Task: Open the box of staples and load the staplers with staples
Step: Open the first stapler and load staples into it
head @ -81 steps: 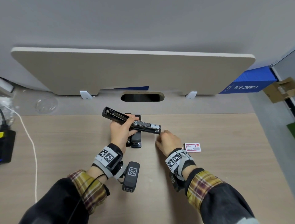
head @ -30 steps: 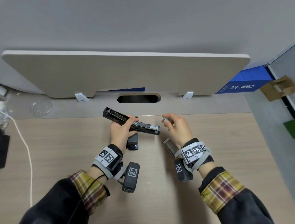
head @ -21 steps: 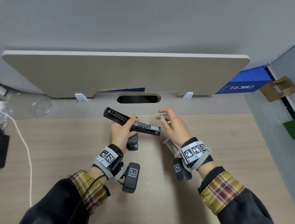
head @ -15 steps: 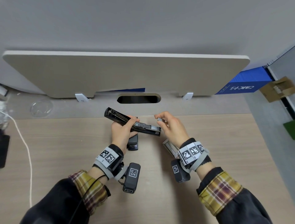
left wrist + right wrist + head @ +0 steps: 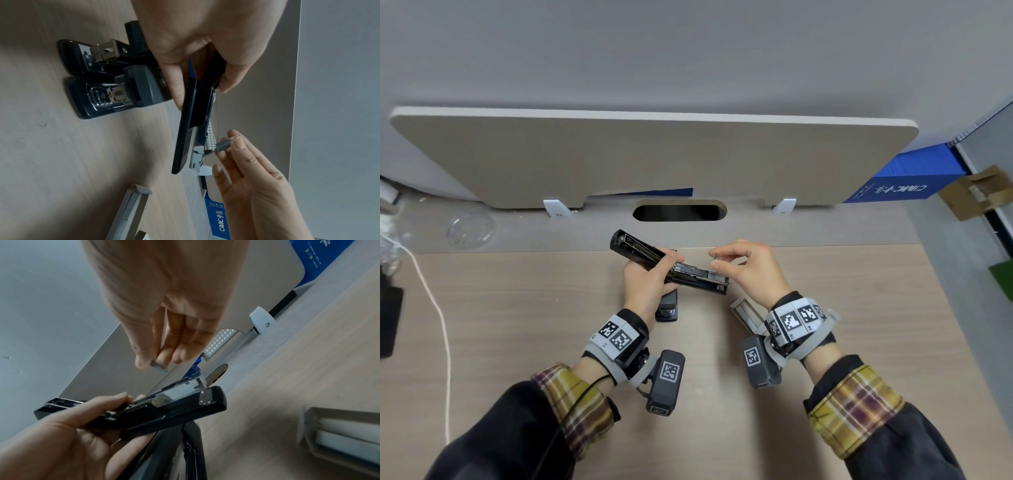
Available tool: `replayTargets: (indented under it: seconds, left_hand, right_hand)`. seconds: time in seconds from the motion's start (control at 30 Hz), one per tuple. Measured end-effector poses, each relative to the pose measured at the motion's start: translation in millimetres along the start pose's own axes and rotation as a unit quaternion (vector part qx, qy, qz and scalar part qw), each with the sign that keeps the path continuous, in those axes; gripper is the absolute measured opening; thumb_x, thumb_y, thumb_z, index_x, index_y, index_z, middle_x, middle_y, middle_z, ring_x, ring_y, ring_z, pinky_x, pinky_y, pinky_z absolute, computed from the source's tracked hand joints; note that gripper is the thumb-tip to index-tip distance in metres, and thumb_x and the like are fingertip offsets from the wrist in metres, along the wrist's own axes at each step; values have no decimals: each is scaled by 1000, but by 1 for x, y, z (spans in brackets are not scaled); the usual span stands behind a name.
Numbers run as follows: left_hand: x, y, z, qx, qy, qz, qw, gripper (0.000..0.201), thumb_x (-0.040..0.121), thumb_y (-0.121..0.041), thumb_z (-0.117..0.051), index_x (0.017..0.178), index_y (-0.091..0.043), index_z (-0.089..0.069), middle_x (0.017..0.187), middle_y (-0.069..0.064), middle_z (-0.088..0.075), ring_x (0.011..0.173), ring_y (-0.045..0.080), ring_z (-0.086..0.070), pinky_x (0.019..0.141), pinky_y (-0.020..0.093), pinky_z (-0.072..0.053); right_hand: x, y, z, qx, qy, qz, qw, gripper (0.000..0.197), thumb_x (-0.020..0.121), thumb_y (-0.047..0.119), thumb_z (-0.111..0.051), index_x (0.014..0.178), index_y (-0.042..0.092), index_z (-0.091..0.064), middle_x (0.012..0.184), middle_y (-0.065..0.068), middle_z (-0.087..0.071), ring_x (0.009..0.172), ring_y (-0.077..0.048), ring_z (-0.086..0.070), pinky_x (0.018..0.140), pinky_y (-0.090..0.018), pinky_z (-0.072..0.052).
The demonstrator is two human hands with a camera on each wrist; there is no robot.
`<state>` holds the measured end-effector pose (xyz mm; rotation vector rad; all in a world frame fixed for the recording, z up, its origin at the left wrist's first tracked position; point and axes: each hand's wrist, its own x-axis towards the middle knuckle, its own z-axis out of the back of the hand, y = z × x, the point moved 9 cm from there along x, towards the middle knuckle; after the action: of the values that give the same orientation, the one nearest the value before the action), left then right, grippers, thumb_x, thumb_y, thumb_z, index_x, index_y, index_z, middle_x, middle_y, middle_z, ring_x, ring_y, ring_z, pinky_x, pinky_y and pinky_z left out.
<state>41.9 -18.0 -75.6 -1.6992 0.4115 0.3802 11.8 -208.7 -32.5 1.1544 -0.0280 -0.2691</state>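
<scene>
My left hand (image 5: 654,277) grips a black stapler (image 5: 671,265) swung fully open, its metal magazine facing up above the desk. My right hand (image 5: 717,259) pinches a short grey strip of staples (image 5: 714,255) between thumb and forefinger, just over the magazine's front end. In the left wrist view the strip of staples (image 5: 223,144) hangs beside the stapler's (image 5: 193,129) chrome tip. The right wrist view shows the strip of staples (image 5: 158,368) a little above the open magazine of the stapler (image 5: 164,405). The open staple box (image 5: 744,313) lies on the desk under my right wrist.
Two more black staplers (image 5: 115,95) lie side by side on the desk under my left hand. A beige divider panel (image 5: 654,157) stands along the back, with a cable slot (image 5: 679,212) below it. A white cable (image 5: 431,298) runs down the left side.
My right hand left the box on the desk, rose with a strip of staples and moved left to the stapler's front end. The left hand has held the open stapler still.
</scene>
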Motion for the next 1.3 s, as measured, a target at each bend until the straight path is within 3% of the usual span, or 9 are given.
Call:
replayTargets:
  seconds: [0.33,0.47,0.87,1.07,1.3]
  left_hand:
    - [0,0,-2,-9,-2,-1,1000,15,83,-6,-70,94,4,-68,97,16,-70,84,19,-71,62,27,-57]
    - [0,1,-2,-8,-1,-1,1000,6,83,-7,-70,88,-4,-69,97,15,-71,85,19,-71,61,27,-57]
    - [1,3,-1,-16,-1,8,1000,20,82,-7,-70,97,6,-66,98,17,-70,84,21,-71,64,30,-59]
    - [1,4,-3,-17,5,11,1000,15,82,-7,-69,94,3,-67,97,17,-70,87,24,-71,76,39,-61]
    - [-1,-1,-5,-20,7,2,1000,15,82,-6,-70,93,4,-68,90,14,-70,81,20,-71,69,33,-61]
  right_hand:
    - [-2,-3,-13,-35,9,-17,999,15,74,17,-80,89,16,-77,78,8,-68,78,-10,-62,70,-24,-49]
    - [-2,0,-13,-59,6,-6,998,14,75,19,-80,88,18,-77,80,7,-69,78,-11,-62,69,-26,-49]
    - [-5,7,-12,-97,4,38,995,15,76,14,-78,91,13,-75,82,4,-69,76,-10,-62,66,-11,-41]
    - [-5,3,-20,-156,19,45,987,13,77,25,-77,89,23,-75,83,10,-67,82,-12,-60,73,-38,-50]
    - [-8,7,-26,-193,15,64,979,12,81,29,-72,93,27,-75,89,11,-63,89,-12,-55,74,-34,-46]
